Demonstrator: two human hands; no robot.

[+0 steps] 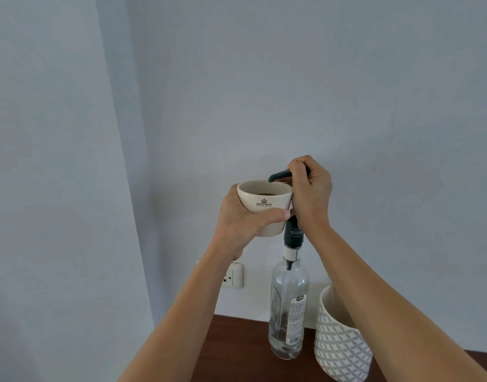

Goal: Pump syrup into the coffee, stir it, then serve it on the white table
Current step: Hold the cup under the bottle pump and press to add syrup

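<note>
Pumping stage — our left hand (246, 216) grips cup (264, 205) under spout (278, 176); right hand (310, 188) clamps pump head, bottle (289, 307) at surface (237, 351) back edge. Stirring, serving left.

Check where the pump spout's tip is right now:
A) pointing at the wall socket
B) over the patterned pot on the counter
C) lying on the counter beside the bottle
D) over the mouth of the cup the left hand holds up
D: the dark pump spout curves down over the rim of the cup, which the left hand holds raised beside the bottle, while the right hand grips the pump head.
</note>
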